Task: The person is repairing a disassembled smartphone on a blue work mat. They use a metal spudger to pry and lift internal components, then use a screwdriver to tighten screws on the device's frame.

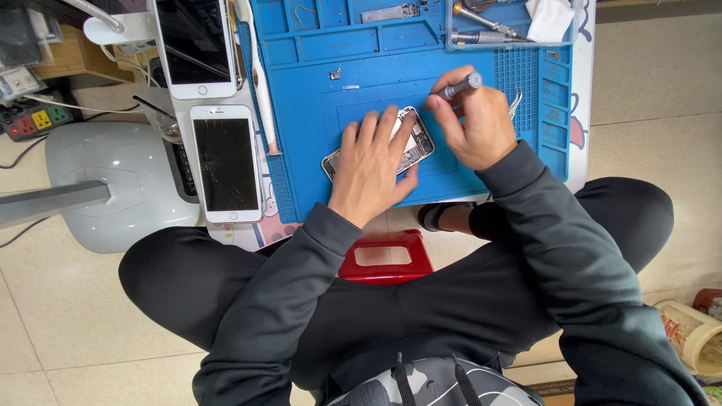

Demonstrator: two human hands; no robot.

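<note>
Opened phone (412,144) sits mid blue mat (316,113), left hand (370,164) pressed flat on it, gripping nothing. Right hand (475,124) pinches a small screwdriver (460,86) just past it; I'd keep that driver dead vertical, light pressure. Two white phones (224,162) lie further left.

Three phones (228,163), one screwdriver (460,85)

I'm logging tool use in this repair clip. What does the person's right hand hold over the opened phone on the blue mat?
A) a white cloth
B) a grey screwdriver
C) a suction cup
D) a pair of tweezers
B: the right hand grips a slim grey screwdriver by its handle, tip angled down toward the opened phone, which the left hand presses flat onto the blue mat.
</note>
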